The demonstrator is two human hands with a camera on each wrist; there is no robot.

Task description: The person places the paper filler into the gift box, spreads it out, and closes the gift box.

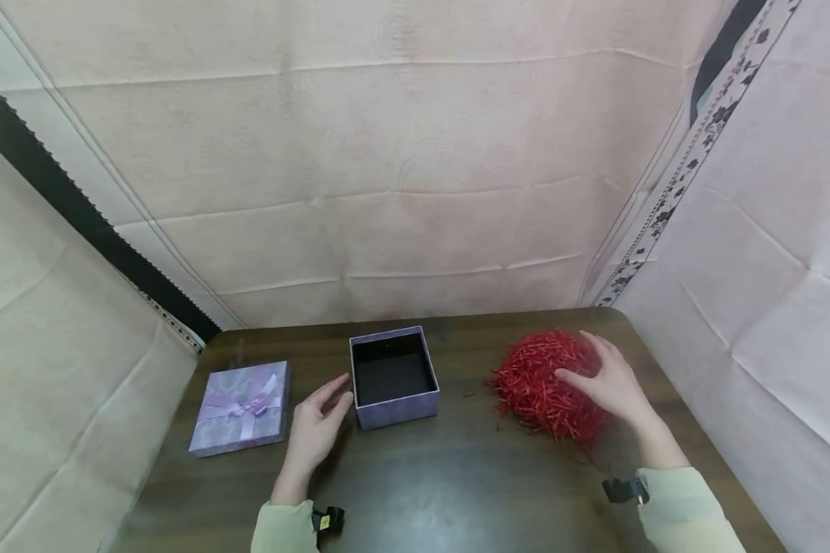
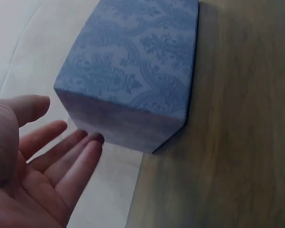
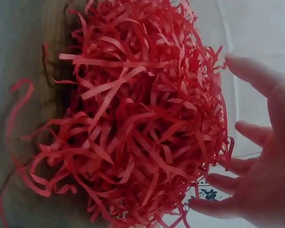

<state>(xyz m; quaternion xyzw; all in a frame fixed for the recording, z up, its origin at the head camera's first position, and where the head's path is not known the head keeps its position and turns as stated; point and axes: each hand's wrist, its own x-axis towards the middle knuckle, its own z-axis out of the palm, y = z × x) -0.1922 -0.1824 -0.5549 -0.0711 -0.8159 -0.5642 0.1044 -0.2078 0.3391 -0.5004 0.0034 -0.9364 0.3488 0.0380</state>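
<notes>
A dark brown wooden tabletop [image 1: 449,484] with rounded far corners carries three things. An open lilac patterned box [image 1: 393,376] sits near the middle of the far edge, its ribboned lid [image 1: 242,408] lies flat well to the left, and a heap of red shredded paper [image 1: 542,384] rests at the right, loose strands scattered beside it.

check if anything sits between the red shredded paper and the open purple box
Nothing visible does. Only bare table lies between the red shredded paper and the open box; the lid lies on the box's far side.
</notes>
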